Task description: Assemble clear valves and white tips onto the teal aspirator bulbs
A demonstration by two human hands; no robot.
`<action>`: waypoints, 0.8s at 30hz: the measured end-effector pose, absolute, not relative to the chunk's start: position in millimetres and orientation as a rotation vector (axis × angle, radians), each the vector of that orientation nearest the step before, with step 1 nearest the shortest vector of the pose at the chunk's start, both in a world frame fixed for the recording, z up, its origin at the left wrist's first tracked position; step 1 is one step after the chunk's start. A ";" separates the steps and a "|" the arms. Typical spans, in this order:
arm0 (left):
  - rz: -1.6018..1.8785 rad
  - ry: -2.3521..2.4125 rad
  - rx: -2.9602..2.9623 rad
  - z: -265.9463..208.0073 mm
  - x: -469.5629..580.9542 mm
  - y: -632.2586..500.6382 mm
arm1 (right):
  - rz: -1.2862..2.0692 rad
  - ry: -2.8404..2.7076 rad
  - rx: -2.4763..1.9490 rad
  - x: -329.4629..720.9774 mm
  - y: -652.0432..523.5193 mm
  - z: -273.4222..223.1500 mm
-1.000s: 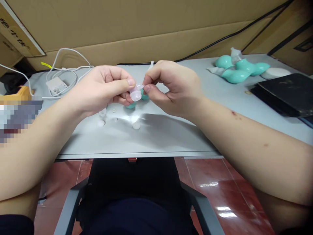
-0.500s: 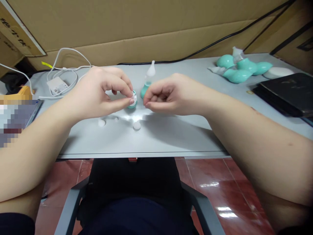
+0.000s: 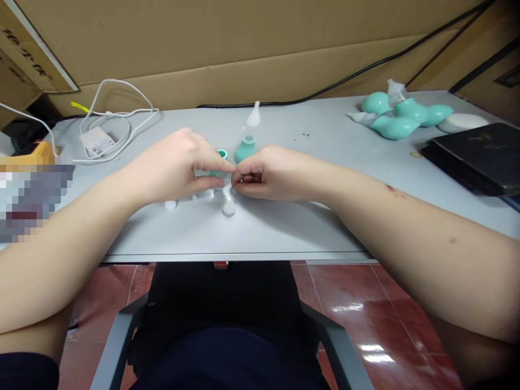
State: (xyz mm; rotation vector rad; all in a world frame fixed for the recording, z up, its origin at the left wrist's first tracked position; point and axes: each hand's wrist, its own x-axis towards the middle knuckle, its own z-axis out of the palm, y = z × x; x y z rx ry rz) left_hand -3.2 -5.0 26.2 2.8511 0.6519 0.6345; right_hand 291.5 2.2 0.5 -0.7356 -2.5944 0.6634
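My left hand (image 3: 182, 168) has its thumb and index finger around a small clear plastic piece (image 3: 227, 182), only partly visible. Close against its fingertips, my right hand (image 3: 264, 173) is curled in a pinch; whatever it holds is hidden. Behind my left fingers stands a green bulb (image 3: 221, 154), its round mouth uncovered. Another green bulb (image 3: 246, 150) carries a clear neck and a pointed white translucent tip (image 3: 254, 115). In front of my hands lie a white round cap (image 3: 228, 208), a second white cap (image 3: 171, 205) and a tiny white piece (image 3: 195, 197).
Several green bulbs (image 3: 398, 127), some with clear tips, lie at the back right beside a white round object (image 3: 463, 122) and a dark flat stack (image 3: 475, 157). At left are a white adapter with cable (image 3: 97, 142) and a yellow object (image 3: 43, 154). Cardboard (image 3: 244, 49) stands behind.
The left hand has moved off the green bulb's mouth, toward me, taking the clear piece along. My right hand has shifted slightly left and nearer, so the fingertips now almost meet.
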 end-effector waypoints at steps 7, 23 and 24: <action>0.595 0.658 2.938 22.8 -3.8 -3.8 | 0.681 -2.524 -0.707 297.1 -1.7 7.5; 0.636 0.526 3.024 17.9 -7.1 -2.2 | 0.860 -2.613 -0.471 295.4 -9.7 -0.1; 0.641 0.512 3.031 17.4 -7.5 -1.8 | 0.860 -2.616 -0.474 295.4 -10.2 0.6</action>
